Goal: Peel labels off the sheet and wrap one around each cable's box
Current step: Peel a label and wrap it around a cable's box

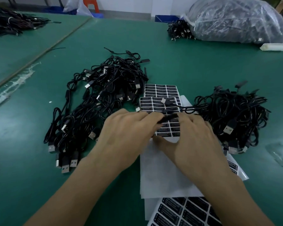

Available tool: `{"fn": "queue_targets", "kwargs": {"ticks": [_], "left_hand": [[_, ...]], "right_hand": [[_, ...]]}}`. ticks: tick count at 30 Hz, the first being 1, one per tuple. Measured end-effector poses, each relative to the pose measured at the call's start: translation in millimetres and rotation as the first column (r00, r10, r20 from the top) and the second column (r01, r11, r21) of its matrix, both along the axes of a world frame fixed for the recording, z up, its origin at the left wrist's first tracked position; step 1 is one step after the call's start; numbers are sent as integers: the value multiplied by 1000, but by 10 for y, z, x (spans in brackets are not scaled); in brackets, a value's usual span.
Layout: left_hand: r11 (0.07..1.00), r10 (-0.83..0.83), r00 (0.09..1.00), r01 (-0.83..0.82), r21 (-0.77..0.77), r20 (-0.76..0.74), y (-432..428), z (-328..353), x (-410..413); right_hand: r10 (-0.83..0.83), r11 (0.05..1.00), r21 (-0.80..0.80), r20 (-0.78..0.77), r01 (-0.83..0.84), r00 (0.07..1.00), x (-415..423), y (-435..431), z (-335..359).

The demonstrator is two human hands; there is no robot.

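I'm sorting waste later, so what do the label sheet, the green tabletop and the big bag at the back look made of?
Label sheet: white glossy backing, likely coated paper; black labels faintly shiny. Tabletop: green mat with soft sheen, perhaps rubber or vinyl. Bag: thin clear plastic film, crinkled, with glare.

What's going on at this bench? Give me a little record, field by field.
Surface: green table
Left hand: pinches one end of a small black cable box
Right hand: holds the other end
Under the hands: label sheet, black labels in rows
Cables: left cable pile and right cable pile, either side of the sheet
Far right: plastic bag of cables
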State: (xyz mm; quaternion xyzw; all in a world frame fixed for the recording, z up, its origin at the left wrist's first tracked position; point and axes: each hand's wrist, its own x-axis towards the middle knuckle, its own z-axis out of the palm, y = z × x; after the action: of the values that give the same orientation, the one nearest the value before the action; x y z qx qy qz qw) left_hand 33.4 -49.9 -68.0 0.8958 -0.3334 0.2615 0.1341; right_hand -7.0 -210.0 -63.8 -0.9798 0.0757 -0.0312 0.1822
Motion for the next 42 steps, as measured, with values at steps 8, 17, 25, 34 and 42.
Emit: {"fn": "queue_targets", "kwargs": {"ticks": [8,17,25,34,42], "left_hand": [[944,328,939,-328,23,-102,3,-9,-28],[987,102,979,-122,-108,-178,15,14,-23],[819,56,992,19,-574,113,35,55,-13],[392,-202,953,-131,-911,-224,71,155,38],[266,-372,845,-299,-916,-384,76,114,78]], "right_hand": [[11,997,76,-7,-10,1000,13,-31,24],[31,995,89,24,-33,999,39,-73,-72],[85,989,103,155,-102,984,90,-75,-162],[321,873,281,283,-398,904,80,77,-182],[330,662,551,395,-508,857,81,126,-129]]}}
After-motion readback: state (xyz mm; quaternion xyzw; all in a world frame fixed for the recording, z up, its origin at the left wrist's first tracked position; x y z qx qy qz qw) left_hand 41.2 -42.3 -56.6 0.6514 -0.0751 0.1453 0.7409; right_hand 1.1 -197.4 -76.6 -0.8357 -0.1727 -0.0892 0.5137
